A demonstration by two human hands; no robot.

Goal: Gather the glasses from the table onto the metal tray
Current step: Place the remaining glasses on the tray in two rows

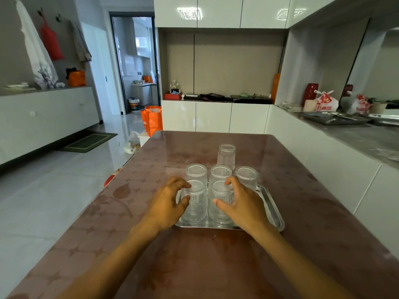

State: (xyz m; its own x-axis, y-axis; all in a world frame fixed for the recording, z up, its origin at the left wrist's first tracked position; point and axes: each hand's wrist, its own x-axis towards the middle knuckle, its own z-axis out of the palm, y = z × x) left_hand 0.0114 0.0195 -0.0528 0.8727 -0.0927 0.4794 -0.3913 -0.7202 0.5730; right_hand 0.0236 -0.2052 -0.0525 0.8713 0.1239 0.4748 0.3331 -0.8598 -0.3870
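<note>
A metal tray point(272, 209) lies on the brown table point(216, 255) and carries several clear ribbed glasses standing upside down. My left hand point(166, 207) is wrapped around the near-left glass point(195, 205) on the tray. My right hand point(241, 203) is wrapped around the near-middle glass point(222, 205) beside it. Three more glasses stand in the row behind: left point(196, 172), middle point(220, 172) and right point(246, 175). One glass point(226, 156) stands upside down on the table itself, just beyond the tray's far edge.
The table's left edge drops to a tiled floor with an orange bag point(152, 119) and a plastic bag point(132, 142). A grey counter point(356, 134) with trays and bags runs along the right. White cabinets point(213, 116) stand beyond the table.
</note>
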